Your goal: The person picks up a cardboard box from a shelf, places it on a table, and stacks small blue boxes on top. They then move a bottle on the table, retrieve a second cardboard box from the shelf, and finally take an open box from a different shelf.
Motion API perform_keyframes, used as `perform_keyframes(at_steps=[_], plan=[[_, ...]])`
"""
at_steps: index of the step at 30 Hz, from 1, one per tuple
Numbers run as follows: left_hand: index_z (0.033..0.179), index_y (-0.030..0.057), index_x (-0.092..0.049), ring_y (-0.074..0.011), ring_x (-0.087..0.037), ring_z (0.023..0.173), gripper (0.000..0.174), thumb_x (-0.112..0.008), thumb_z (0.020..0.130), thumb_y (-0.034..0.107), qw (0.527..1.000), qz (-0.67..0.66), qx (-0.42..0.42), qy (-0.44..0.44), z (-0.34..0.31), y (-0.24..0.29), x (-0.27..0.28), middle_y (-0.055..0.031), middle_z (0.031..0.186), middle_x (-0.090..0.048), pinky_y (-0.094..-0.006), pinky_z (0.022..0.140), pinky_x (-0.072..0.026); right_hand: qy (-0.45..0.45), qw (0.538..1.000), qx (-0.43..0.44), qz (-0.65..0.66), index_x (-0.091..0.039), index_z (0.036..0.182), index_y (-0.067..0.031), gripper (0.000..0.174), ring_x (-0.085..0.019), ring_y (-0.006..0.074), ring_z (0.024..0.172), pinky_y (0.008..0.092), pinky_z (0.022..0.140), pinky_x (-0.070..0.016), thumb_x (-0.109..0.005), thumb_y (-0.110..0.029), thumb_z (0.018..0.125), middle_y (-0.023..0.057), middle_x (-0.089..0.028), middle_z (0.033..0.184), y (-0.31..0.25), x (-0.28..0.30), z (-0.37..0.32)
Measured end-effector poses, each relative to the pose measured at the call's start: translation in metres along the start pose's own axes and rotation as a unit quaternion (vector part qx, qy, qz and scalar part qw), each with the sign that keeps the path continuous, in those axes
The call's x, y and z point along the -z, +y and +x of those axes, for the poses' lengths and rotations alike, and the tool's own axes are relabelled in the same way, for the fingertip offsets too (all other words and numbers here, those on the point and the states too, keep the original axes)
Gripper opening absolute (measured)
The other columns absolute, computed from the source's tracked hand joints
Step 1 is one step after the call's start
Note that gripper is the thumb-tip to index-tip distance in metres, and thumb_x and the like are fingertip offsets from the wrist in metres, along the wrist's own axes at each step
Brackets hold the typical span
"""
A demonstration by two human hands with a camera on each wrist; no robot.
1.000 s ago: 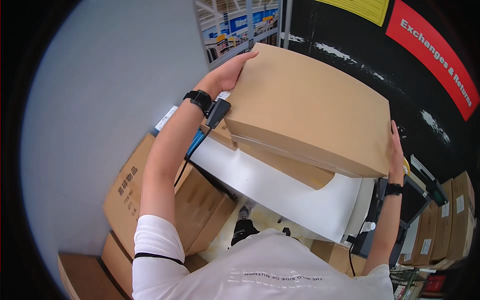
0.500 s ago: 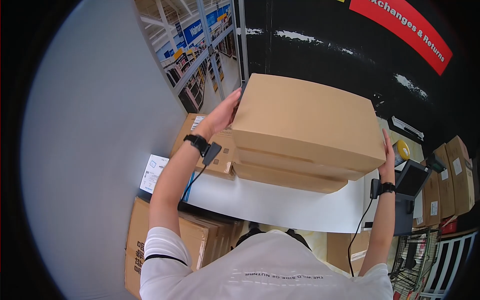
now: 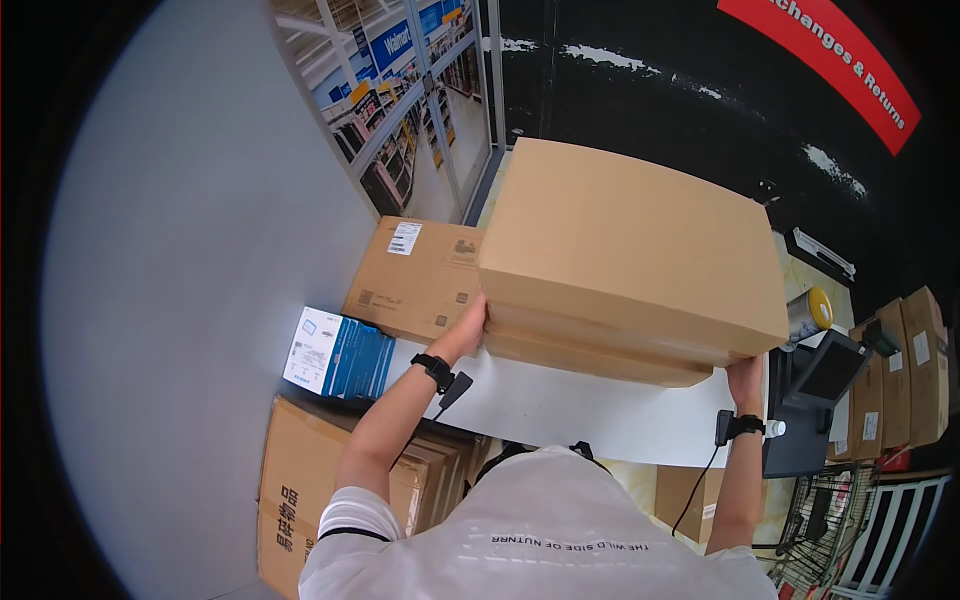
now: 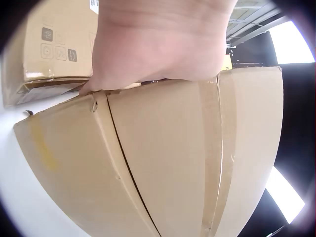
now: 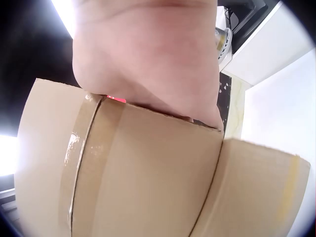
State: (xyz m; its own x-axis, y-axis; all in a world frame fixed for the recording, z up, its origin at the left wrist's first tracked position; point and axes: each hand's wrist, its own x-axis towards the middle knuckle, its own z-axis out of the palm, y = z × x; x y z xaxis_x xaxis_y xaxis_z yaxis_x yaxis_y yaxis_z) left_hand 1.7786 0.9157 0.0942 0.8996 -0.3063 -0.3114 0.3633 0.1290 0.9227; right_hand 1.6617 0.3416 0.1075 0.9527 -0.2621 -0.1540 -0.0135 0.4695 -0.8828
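Observation:
A large brown cardboard box [image 3: 630, 215] sits squarely over a lower cardboard box [image 3: 600, 363] on the white table [image 3: 570, 415]. At the upper box's left end, my left hand [image 3: 468, 328] touches the side low down, around the seam between the boxes. My right hand [image 3: 744, 378] is at the opposite end, by the lower front corner. Both wrist views show the heel of each hand against the box edge, with the fingers hidden beyond it. A taped seam runs along the upper box's front face [image 4: 163, 143]; yellowed tape marks the lower box's ends.
Left on the table are another labelled carton [image 3: 405, 285] and a row of blue-and-white boxes [image 3: 350, 355]. A monitor [image 3: 828, 370] and a yellow-lidded can [image 3: 810, 312] stand right. Large cartons [image 3: 305, 480] lean below the table; a wire cart [image 3: 825, 510] is at lower right.
The upper box has come down onto the lower box. Both hands have slid down its ends toward me, and the head view has turned, showing more of the left side.

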Motion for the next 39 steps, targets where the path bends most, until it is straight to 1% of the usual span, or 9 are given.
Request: perform_keyframes(at_steps=[15,16,17,18,19,20,21,26,39], plan=[[0.153,0.0092,-0.034,-0.0263,-0.03,0.147,0.073,-0.029,0.103,0.062,0.996,-0.064,-0.064,0.019,-0.002,-0.04,0.012,-0.0087,0.158,-0.037,-0.0459,0.119,-0.0236,0.054,0.996,-0.019,-0.075,-0.025,0.159,-0.0151,0.075,-0.018,0.0271,0.152,0.0588,0.118,-0.0196,-0.032,-0.063,0.102,0.0049,-0.025,0.165,0.03,0.005,-0.013],[0.154,0.0087,-0.031,-0.0266,-0.026,0.148,0.074,-0.031,0.103,0.062,0.908,-0.384,-0.003,-0.17,0.015,-0.06,0.032,-0.0089,0.159,-0.033,-0.046,0.121,-0.0203,0.051,0.995,-0.022,-0.082,-0.024,0.159,-0.0151,0.075,-0.017,0.0266,0.153,0.0587,0.118,-0.0182,-0.032,-0.063,0.102,0.0047,-0.024,0.166,0.026,0.006,-0.015],[0.155,0.0082,-0.028,-0.0269,-0.022,0.15,0.076,-0.034,0.102,0.062,0.685,-0.649,0.069,-0.325,0.028,-0.07,0.043,-0.0091,0.161,-0.029,-0.0462,0.122,-0.017,0.061,0.995,-0.016,-0.074,-0.024,0.159,-0.0151,0.075,-0.017,0.0266,0.153,0.0587,0.118,-0.0182,-0.032,-0.063,0.102,0.0047,-0.024,0.166,0.021,0.009,-0.018],[0.155,0.0088,-0.028,-0.0266,-0.022,0.15,0.077,-0.034,0.101,0.063,0.653,-0.666,0.076,-0.353,0.024,-0.066,0.028,-0.0083,0.162,-0.028,-0.0469,0.122,-0.0167,0.063,0.995,-0.005,-0.081,-0.024,0.16,-0.015,0.075,-0.016,0.0261,0.153,0.0581,0.119,-0.0169,-0.032,-0.063,0.103,0.0044,-0.024,0.166,0.017,0.012,-0.02],[0.155,0.0088,-0.028,-0.0266,-0.022,0.15,0.077,-0.034,0.101,0.063,0.655,-0.661,0.084,-0.356,0.019,-0.055,0.005,-0.0083,0.162,-0.028,-0.0469,0.122,-0.0167,0.065,0.994,0.004,-0.088,-0.024,0.16,-0.0149,0.075,-0.015,0.0255,0.153,0.0576,0.12,-0.0157,-0.031,-0.063,0.103,0.0041,-0.024,0.166,0.014,0.016,-0.021],[0.157,0.0096,-0.026,-0.0263,-0.019,0.151,0.077,-0.034,0.102,0.063,0.894,-0.407,0.023,-0.188,0.008,-0.041,-0.026,-0.0083,0.163,-0.026,-0.0462,0.122,-0.0161,0.072,0.994,0.005,-0.083,-0.024,0.16,-0.0149,0.075,-0.015,0.0255,0.153,0.0576,0.12,-0.0157,-0.031,-0.063,0.103,0.0041,-0.024,0.166,0.013,0.027,-0.019],[0.158,0.0104,-0.023,-0.0261,-0.017,0.152,0.077,-0.033,0.102,0.063,0.995,-0.09,-0.044,0.007,0.002,-0.035,-0.05,-0.0083,0.164,-0.023,-0.0456,0.123,-0.0155,0.089,0.993,0.013,-0.081,-0.024,0.16,-0.0151,0.074,-0.015,0.0242,0.153,0.0543,0.121,-0.0147,-0.031,-0.062,0.103,0.0036,-0.023,0.166,0.013,0.045,-0.017],[0.158,0.0119,-0.02,-0.0259,-0.017,0.152,0.077,-0.032,0.103,0.063,0.997,-0.061,-0.045,-0.03,0.029,-0.042,-0.117,-0.0081,0.165,-0.021,-0.0467,0.123,-0.0152,0.185,0.978,0.096,-0.028,-0.027,0.158,-0.0118,0.073,-0.018,0.0181,0.152,0.0375,0.124,-0.0101,-0.03,-0.061,0.105,0.003,-0.024,0.166,-0.009,0.079,-0.015],[0.158,0.0139,-0.021,-0.0261,-0.018,0.152,0.079,-0.032,0.101,0.068,0.994,-0.066,-0.031,-0.076,0.066,-0.034,-0.212,-0.0053,0.165,-0.021,-0.0489,0.122,-0.0166,0.24,0.956,0.168,0.032,-0.039,0.151,-0.0019,0.067,-0.034,0.0178,0.144,0.0305,0.121,-0.0177,-0.027,-0.053,0.109,0.0053,-0.041,0.157,-0.03,0.151,0.005]])
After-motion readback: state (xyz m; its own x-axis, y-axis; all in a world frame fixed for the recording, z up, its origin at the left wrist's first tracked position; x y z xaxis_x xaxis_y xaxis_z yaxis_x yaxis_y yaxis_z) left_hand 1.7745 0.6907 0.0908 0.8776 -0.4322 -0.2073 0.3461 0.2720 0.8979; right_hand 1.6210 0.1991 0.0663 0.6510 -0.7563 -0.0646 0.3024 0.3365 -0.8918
